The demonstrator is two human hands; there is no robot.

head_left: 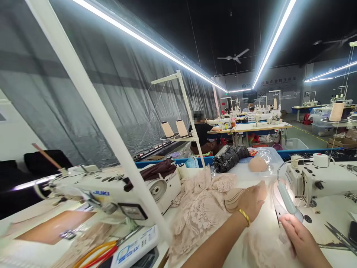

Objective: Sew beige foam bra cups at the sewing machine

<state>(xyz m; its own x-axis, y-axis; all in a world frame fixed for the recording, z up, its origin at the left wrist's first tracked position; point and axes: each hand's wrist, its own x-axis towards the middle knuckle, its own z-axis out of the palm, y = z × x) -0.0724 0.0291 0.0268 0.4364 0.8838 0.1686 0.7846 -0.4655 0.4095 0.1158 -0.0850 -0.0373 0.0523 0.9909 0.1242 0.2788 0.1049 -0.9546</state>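
Note:
My left hand [252,203], with a gold bangle at its wrist, is closed at a fanned stack of beige bra pads [233,199]. Its fingertips are blurred. Beside the stack lies a heap of beige lace fabric [202,208]. My right hand [299,236] is at the needle end of the right sewing machine [314,176], under its lit lamp [286,197]. Thumb and fingers are pressed together there; what they hold is too blurred to make out. Pale sheer fabric [262,243] lies between my forearms.
Scissors [341,236] lie at the right edge. A beige cup [258,164] rests on a clear plastic bin [272,158], beside a black plastic-wrapped bundle [231,158]. At left stands another sewing machine [111,193] behind a white post [92,108]. Two people sit at machines farther back.

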